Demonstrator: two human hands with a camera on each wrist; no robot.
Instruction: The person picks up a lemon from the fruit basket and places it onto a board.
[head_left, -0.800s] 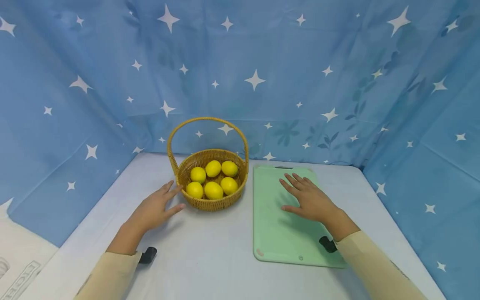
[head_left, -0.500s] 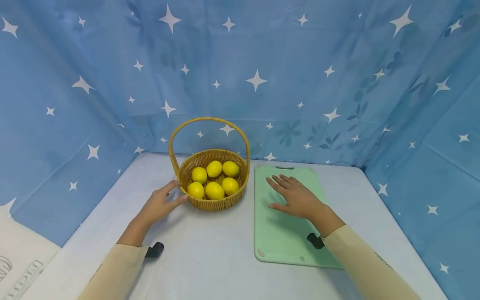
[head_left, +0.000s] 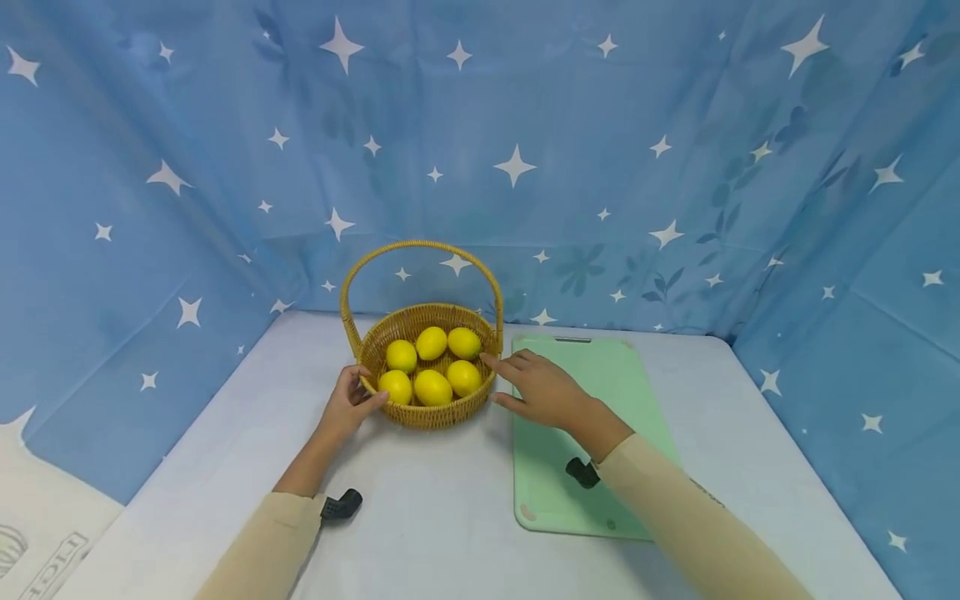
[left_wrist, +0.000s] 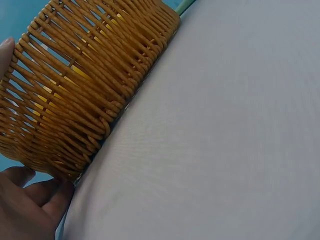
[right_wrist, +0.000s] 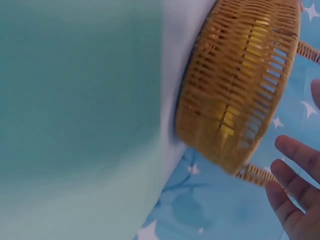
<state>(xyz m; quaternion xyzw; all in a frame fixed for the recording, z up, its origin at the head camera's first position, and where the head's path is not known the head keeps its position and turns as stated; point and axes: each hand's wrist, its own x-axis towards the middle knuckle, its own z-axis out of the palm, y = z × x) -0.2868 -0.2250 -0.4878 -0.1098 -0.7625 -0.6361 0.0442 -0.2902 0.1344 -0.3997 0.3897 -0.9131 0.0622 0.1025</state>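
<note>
A round wicker basket [head_left: 429, 415] with a tall arched handle stands toward the back of the table, holding several yellow lemons [head_left: 432, 388]. My left hand [head_left: 351, 400] grips the basket's left side. In the left wrist view, its thumb is at the rim and its curled fingers [left_wrist: 42, 192] touch the woven wall low down, near the base. My right hand [head_left: 543, 389] is at the basket's right edge with fingers spread and nothing held. The right wrist view shows its fingers [right_wrist: 292, 185] near the foot of the handle, apparently apart from the wicker.
A pale green cutting board [head_left: 547, 492] lies flat to the right of the basket, partly under my right forearm. White cloth covers the table [head_left: 427, 517]. A blue star-patterned curtain [head_left: 600, 125] hangs close behind the basket and along both sides.
My left hand has moved right and closed on the basket's side. My right hand has swung left from over the cutting board to the basket's right edge. The basket stays put.
</note>
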